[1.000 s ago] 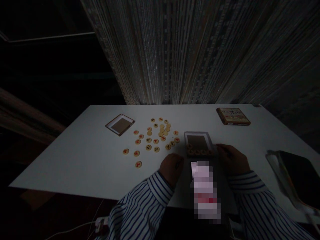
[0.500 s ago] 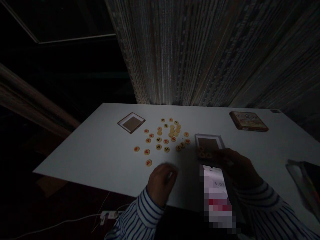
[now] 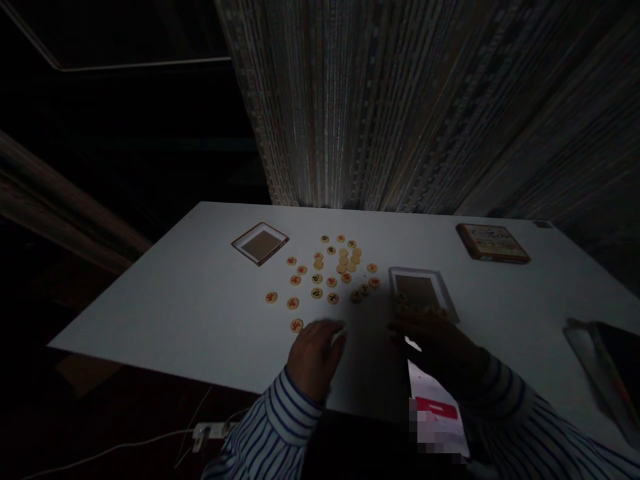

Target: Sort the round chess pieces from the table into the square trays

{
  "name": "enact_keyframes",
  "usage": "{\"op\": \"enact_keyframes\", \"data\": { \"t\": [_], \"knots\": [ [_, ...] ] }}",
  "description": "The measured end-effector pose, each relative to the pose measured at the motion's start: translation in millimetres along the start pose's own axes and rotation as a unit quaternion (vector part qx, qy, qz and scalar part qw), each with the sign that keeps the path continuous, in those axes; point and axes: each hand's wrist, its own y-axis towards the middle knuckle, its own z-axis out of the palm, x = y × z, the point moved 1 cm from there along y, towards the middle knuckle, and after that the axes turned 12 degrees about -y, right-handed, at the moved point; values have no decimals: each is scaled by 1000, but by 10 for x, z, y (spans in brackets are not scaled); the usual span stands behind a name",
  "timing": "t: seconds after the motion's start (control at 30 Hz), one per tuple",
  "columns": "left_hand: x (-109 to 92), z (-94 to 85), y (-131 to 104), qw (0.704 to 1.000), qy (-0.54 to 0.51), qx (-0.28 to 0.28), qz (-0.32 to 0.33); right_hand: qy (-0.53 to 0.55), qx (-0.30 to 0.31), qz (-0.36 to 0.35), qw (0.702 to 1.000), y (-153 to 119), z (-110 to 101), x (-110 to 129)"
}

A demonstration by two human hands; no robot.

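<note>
Round wooden pieces with red or black characters (image 3: 331, 283) lie scattered over the middle of the white table (image 3: 190, 293); several show a plain face. My left hand (image 3: 316, 355) hovers at their near edge, beside a red-marked piece (image 3: 297, 325), its fingers curled apart with nothing visible between them. An open box (image 3: 445, 293) on the right holds several pieces along its near side. My right hand (image 3: 435, 347) is at the box's near edge, above a lit phone (image 3: 435, 407); its fingers are dark and whatever they hold cannot be made out.
A second shallow open box (image 3: 240, 249) rests at the back left. A closed box with a printed lid (image 3: 493, 243) lies at the back right. Dark items (image 3: 613, 367) sit at the right edge. Below the table on the left is a white power strip (image 3: 215, 430) with cables.
My right hand has moved left and nearer, from the box's right side to its near edge and over the phone. More pieces show in the box. My left hand has shifted slightly left.
</note>
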Motion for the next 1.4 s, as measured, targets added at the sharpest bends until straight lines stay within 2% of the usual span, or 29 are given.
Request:
{"op": "enact_keyframes", "data": {
  "t": [0.13, 0.27, 0.5, 0.67, 0.83, 0.9, 1.0, 1.1, 1.2, 1.3, 1.4],
  "knots": [
    [29, 55, 70, 1000, 12, -5, 10, 19, 37, -13, 999, -2, -36, 112],
    [67, 117, 126, 1000, 18, 0, -1, 9, 80, -15, 997, 69, -24, 109],
    [183, 201, 144, 999, 31, -22, -6, -32, 180, -16, 983, 516, -56, 8],
    [207, 191, 139, 999, 10, -42, -1, -67, 216, -6, 974, 865, -24, 24],
    [185, 165, 146, 999, -8, -52, -5, -95, 236, -8, 967, 1029, 47, 33],
    [181, 162, 148, 997, -34, -58, -30, -90, 239, -10, 967, 1026, 26, 25],
    [150, 168, 175, 985, -110, -63, -113, -33, 192, -21, 981, 931, -41, 3],
    [57, 200, 243, 953, -226, -49, -196, 68, 84, -71, 992, 747, -89, -12],
    [-80, 256, 325, 914, -336, -12, -228, 124, -3, -91, 988, 543, -111, -14],
    [-199, 306, 373, 887, -389, 16, -249, 139, -39, -73, 987, 379, -143, -16],
    [-283, 346, 389, 873, -410, 32, -263, 182, -66, -43, 980, 246, -188, -49]
  ]
}}
